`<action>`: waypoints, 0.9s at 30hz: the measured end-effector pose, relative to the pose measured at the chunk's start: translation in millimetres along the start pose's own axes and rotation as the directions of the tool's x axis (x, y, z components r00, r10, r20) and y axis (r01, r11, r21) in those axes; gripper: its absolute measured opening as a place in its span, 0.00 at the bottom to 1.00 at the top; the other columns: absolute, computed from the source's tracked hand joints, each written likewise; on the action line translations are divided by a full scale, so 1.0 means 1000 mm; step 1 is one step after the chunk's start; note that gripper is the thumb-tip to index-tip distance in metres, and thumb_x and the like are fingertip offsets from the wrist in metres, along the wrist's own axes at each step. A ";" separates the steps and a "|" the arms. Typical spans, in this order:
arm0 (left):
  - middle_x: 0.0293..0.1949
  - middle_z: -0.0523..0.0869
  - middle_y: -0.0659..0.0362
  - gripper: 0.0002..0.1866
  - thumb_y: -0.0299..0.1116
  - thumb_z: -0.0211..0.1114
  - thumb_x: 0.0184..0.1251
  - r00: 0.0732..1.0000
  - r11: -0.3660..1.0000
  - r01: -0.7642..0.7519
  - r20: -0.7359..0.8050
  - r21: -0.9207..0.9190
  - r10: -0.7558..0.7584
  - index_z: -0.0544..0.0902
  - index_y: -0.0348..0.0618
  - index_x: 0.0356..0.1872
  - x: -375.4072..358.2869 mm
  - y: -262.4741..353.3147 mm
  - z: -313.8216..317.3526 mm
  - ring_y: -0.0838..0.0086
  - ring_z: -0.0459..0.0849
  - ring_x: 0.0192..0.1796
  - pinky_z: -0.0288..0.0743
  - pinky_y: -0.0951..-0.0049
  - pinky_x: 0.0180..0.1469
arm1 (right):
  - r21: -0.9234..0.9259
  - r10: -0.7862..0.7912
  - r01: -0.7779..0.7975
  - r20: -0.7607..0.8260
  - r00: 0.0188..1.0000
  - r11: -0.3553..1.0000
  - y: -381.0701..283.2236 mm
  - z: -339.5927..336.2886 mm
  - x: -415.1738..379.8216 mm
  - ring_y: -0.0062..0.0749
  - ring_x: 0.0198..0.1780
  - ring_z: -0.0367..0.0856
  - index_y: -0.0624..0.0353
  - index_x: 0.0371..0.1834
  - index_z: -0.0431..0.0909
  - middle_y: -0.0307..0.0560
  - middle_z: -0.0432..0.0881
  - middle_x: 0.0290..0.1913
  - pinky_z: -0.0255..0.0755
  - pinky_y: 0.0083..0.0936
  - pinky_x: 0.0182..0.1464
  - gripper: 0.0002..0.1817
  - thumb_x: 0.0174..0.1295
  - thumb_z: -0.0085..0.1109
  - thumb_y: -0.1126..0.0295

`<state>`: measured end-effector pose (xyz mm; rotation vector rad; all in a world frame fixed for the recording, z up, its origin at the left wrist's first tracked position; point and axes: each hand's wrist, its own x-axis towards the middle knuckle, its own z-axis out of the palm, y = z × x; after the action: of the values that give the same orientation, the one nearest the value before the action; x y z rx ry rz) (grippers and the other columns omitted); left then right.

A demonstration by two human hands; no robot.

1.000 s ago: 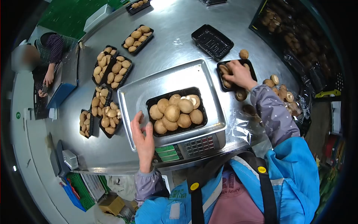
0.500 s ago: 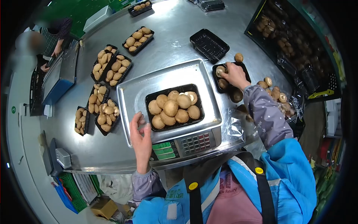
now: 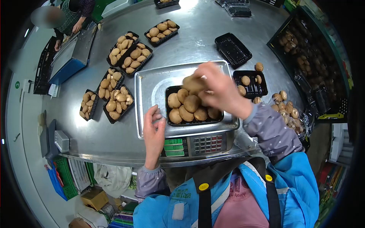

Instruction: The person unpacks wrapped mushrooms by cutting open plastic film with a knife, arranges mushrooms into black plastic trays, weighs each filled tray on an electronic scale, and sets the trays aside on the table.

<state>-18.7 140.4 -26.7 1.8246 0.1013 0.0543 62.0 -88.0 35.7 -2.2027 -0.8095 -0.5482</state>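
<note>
My right hand [image 3: 226,91], blurred by motion, is closed on a brown mushroom [image 3: 193,84] above a black plastic tray [image 3: 197,123] heaped with mushrooms [image 3: 186,114]. That tray sits on the metal pan [image 3: 149,89] of a weighing scale, and my wrist hides its right end. Beside the tray's left edge, my left hand [image 3: 154,133] hangs open and holds nothing. To the right of the pan lies another black tray [image 3: 256,90] with a few mushrooms in it.
Filled trays [image 3: 118,108] stand at the left. An unfilled black tray [image 3: 232,49] lies behind the scale. Bagged mushrooms [image 3: 287,110] and a dark crate [image 3: 304,49] are on the right. At the far left, a co-worker's hand [image 3: 78,26] is at a blue-sided machine [image 3: 70,70].
My right hand has moved left from the side tray to above the tray on the scale, carrying a mushroom. The camera view has shifted; my left hand stays open beside the tray.
</note>
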 end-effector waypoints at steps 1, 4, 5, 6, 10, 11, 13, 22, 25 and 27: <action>0.50 0.74 0.56 0.20 0.24 0.57 0.64 1.000 1.000 -0.002 0.001 0.001 0.002 0.69 0.37 0.58 0.000 0.001 0.001 0.75 0.74 0.48 0.72 0.78 0.47 | -0.072 0.005 0.002 0.087 0.996 0.997 -0.010 0.014 0.000 0.41 0.38 0.80 0.56 0.40 0.68 0.46 0.73 0.42 0.77 0.32 0.29 0.17 0.45 0.59 0.77; 0.49 0.74 0.55 0.20 0.26 0.58 0.65 0.998 0.997 -0.069 -0.004 0.025 0.069 0.69 0.37 0.58 0.000 0.001 0.000 0.74 0.75 0.49 0.73 0.78 0.46 | -0.184 -0.093 0.170 0.367 0.925 0.968 -0.030 0.031 0.000 0.37 0.38 0.79 0.58 0.39 0.69 0.44 0.72 0.39 0.77 0.28 0.34 0.12 0.51 0.53 0.73; 0.49 0.74 0.55 0.20 0.26 0.58 0.65 0.998 0.997 -0.068 -0.006 0.024 0.068 0.69 0.37 0.58 0.000 0.001 -0.001 0.74 0.75 0.49 0.73 0.78 0.46 | -0.188 -0.070 0.163 0.421 0.904 0.969 -0.033 0.035 -0.001 0.37 0.38 0.79 0.58 0.39 0.69 0.44 0.71 0.38 0.77 0.29 0.34 0.11 0.52 0.52 0.73; 0.50 0.74 0.55 0.20 0.25 0.58 0.65 0.999 0.998 -0.053 -0.006 0.025 0.053 0.69 0.37 0.58 0.000 0.001 -0.002 0.74 0.74 0.49 0.73 0.78 0.46 | -0.171 -0.063 0.156 0.450 0.891 0.973 -0.032 0.030 -0.002 0.39 0.40 0.79 0.60 0.39 0.72 0.45 0.74 0.41 0.77 0.31 0.38 0.12 0.50 0.54 0.75; 0.51 0.74 0.55 0.20 0.23 0.57 0.63 1.000 1.000 -0.004 -0.011 0.003 0.004 0.69 0.36 0.58 0.001 -0.003 -0.003 0.76 0.74 0.48 0.73 0.79 0.46 | 0.014 -0.014 0.010 0.329 0.944 1.000 -0.024 -0.018 0.011 0.44 0.43 0.80 0.62 0.39 0.77 0.49 0.79 0.43 0.77 0.32 0.42 0.14 0.46 0.57 0.77; 0.51 0.74 0.55 0.20 0.23 0.57 0.63 1.000 1.000 -0.002 -0.009 0.001 0.002 0.69 0.36 0.58 0.002 -0.002 -0.003 0.76 0.74 0.48 0.73 0.79 0.46 | -0.021 -0.060 0.065 0.184 0.981 0.998 -0.009 -0.022 0.007 0.45 0.42 0.80 0.62 0.39 0.77 0.49 0.80 0.42 0.77 0.33 0.42 0.13 0.47 0.56 0.78; 0.51 0.74 0.55 0.21 0.22 0.56 0.62 0.999 0.999 0.017 -0.040 -0.032 -0.019 0.69 0.35 0.57 0.003 0.000 -0.003 0.76 0.74 0.48 0.73 0.79 0.46 | 0.049 0.182 -0.192 0.154 0.971 0.980 0.012 -0.044 -0.008 0.33 0.35 0.81 0.62 0.42 0.77 0.48 0.80 0.41 0.75 0.26 0.38 0.14 0.50 0.58 0.78; 0.49 0.76 0.53 0.20 0.28 0.56 0.66 0.998 0.998 -0.044 -0.053 0.049 0.046 0.69 0.36 0.58 0.005 0.010 -0.014 0.75 0.75 0.48 0.73 0.75 0.49 | 0.178 0.741 -0.748 0.116 0.661 0.639 0.057 -0.083 -0.112 0.13 0.30 0.70 0.68 0.38 0.77 0.35 0.77 0.30 0.64 0.14 0.31 0.07 0.60 0.54 0.75; 0.49 0.76 0.53 0.20 0.28 0.56 0.66 0.997 0.998 -0.045 -0.058 0.046 0.048 0.69 0.36 0.58 0.005 0.009 -0.014 0.75 0.76 0.48 0.73 0.75 0.50 | 0.155 0.775 -0.785 0.131 0.618 0.600 0.062 -0.091 -0.133 0.12 0.29 0.69 0.67 0.40 0.77 0.35 0.77 0.30 0.62 0.13 0.30 0.08 0.60 0.53 0.76; 0.50 0.76 0.53 0.20 0.28 0.56 0.66 0.997 0.998 -0.051 -0.059 0.044 0.053 0.69 0.36 0.58 0.004 0.006 -0.014 0.75 0.75 0.48 0.73 0.75 0.50 | 0.160 0.787 -0.796 0.128 0.603 0.583 0.062 -0.093 -0.138 0.12 0.28 0.68 0.67 0.41 0.77 0.35 0.77 0.30 0.62 0.13 0.29 0.08 0.60 0.53 0.76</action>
<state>-15.7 153.3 -17.2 1.8686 0.0983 0.1449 -6.7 -243.7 -13.8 -2.1047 0.1741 0.0492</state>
